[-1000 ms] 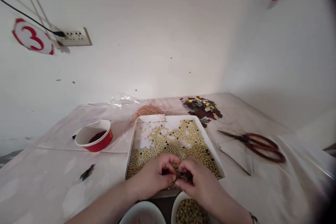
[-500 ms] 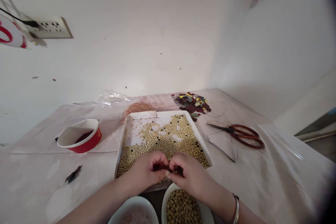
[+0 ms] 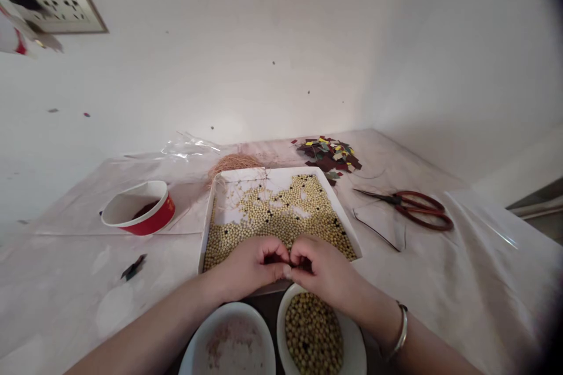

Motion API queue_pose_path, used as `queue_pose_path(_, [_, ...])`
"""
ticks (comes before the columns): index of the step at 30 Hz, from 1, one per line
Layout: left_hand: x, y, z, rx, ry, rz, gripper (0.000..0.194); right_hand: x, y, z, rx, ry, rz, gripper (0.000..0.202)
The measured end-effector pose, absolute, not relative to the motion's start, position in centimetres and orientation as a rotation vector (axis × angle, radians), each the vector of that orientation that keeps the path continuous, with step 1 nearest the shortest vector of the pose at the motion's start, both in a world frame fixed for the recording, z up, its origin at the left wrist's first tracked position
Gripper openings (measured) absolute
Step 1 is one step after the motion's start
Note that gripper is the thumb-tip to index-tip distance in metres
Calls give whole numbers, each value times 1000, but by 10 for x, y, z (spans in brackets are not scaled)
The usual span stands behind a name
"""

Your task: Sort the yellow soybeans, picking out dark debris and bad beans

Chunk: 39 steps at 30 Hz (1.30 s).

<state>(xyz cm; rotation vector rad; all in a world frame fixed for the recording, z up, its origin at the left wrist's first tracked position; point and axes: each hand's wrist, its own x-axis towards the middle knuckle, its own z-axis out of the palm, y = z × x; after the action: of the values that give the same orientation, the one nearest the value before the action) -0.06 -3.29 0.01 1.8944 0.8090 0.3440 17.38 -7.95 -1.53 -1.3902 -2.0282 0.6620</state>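
Observation:
Over the near edge of a white tray my left hand and my right hand meet at the fingertips. Both are closed in a pinch, thumb against fingers; whatever lies between the tips is too small or hidden to make out. Pale yellow beads with a few black ones are spread through the tray. Below my right hand stands a bowl with larger yellow-brown beads. Below my left forearm is a second pale bowl with reddish stains inside. A bracelet circles my right wrist.
A red paper cup with dark contents stands left. Scissors and a thin dark strand lie right. Behind the tray are a bundle of orange-brown strands, coloured scraps and clear plastic. A dark scrap lies left.
The view has tilted down slightly, so both bowls show more fully. My hands stay together at the fingertips over the tray's near edge, with almost the same pinch.

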Motion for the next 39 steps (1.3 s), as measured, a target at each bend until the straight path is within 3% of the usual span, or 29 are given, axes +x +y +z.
queue_pose_path(13, [-1,-32,0,2047,849,316,13,176,-83,-12,-1377,-2162,623,8])
queue_pose_path(39, [-2,-34,1,2220,784,259,21,179,-80,-17,-1383,-2214,569,17])
